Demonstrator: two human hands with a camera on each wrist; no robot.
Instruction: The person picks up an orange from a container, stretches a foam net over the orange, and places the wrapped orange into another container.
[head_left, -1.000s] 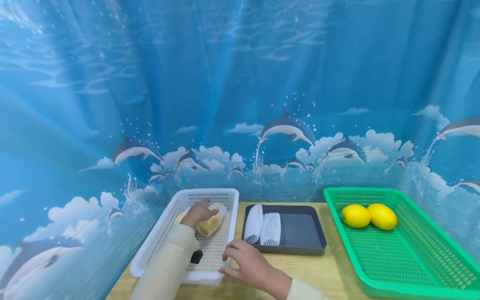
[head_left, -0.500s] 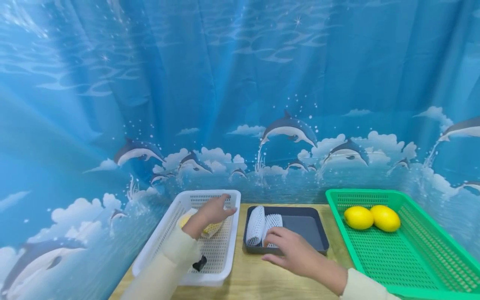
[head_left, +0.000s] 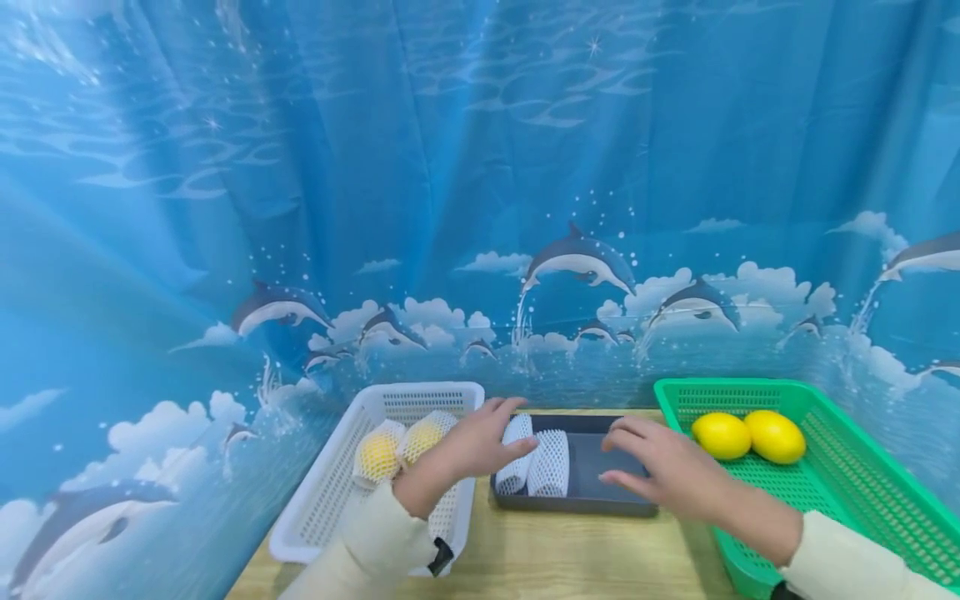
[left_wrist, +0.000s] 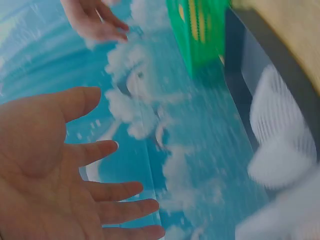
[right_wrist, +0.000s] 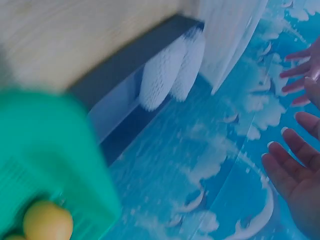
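My left hand (head_left: 474,443) is over the right rim of the white basket (head_left: 322,479), reaching toward the dark grey tray (head_left: 588,471). Its fingers are spread and hold nothing, as the left wrist view also shows. My right hand (head_left: 671,467) hovers between the tray's right end and the green basket (head_left: 731,537), fingers extended and holding nothing. Two white foam net sleeves lie side by side in the tray: a left one (head_left: 513,467) partly behind my left fingers, and a right one (head_left: 550,463) in full view. Two bare yellow lemons (head_left: 722,436) (right_wrist: 47,222) rest in the green basket.
Inside the white basket are two lemons in foam nets, one at left (head_left: 378,452) and one beside it (head_left: 423,435), partly behind my left hand. A wooden table (head_left: 555,554) carries everything. A blue dolphin-print curtain (head_left: 465,167) hangs behind.
My left hand has moved right, from over the netted lemons to the tray's left end. My right hand has moved right, from the white basket past the tray toward the green basket.
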